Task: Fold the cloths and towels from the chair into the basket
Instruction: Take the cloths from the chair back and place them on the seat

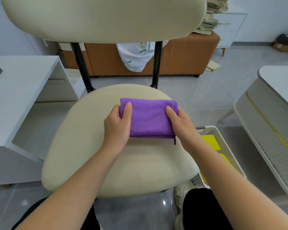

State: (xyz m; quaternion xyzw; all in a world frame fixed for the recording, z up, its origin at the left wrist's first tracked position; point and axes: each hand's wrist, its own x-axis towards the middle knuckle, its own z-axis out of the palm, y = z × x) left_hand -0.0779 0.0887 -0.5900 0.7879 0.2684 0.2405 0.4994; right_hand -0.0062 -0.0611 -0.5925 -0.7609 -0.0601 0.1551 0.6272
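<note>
Cloth: a purple cloth (pixel 148 118), folded into a thick rectangle, lies on the chair (pixel 106 163) seat, toward the far middle (one loose corner sticks out at its near right edge).
Left hand: my left hand (pixel 117 125) grips the cloth's left edge, thumb flat on top, fingers curled under and out of sight.
Right hand: my right hand (pixel 179 122) holds the right edge the same way, thumb on top, fingers wrapped round the side.
Chair: cream and padded, directly in front of me, with its backrest at the far end on black posts.
Basket: a white mesh basket (pixel 225 149) stands on the floor just right of the seat, partly hidden by my right forearm.
In the basket: a folded yellow cloth (pixel 210 141).
Around: a white worktop (pixel 15 97) at left, a brown sofa (pixel 181 60) beyond the chair.
</note>
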